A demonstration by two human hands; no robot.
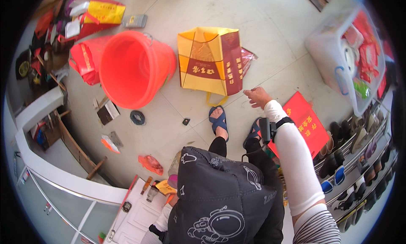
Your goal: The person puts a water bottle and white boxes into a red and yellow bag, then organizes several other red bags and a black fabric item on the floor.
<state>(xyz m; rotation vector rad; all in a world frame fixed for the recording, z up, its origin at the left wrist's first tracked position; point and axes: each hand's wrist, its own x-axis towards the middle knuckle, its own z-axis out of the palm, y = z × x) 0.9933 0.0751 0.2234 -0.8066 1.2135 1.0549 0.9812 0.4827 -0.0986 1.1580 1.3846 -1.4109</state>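
My right hand point(258, 97) reaches out above the tiled floor, its fingers apart and nothing between them. Just beyond its fingertips stands a yellow and maroon shopping bag point(204, 61) bearing writing, with a yellow handle loop at its base. A shiny dark-red packet point(248, 60) pokes out from behind the bag. Under my right forearm lies a flat red bag point(306, 126) with gold characters. My left hand point(172, 200) is mostly hidden behind my dark padded garment. A yellow-orange packet point(166, 187) is close to that hand; whether I grip it cannot be made out.
An orange-red bucket point(169, 61) stands left of the shopping bag, beside a red bag point(85, 64). A filled translucent plastic bin point(326, 50) is at right, above a metal shoe rack point(358, 152). Black coiled tape point(137, 117) and an orange plastic bag point(150, 164) lie on the floor.
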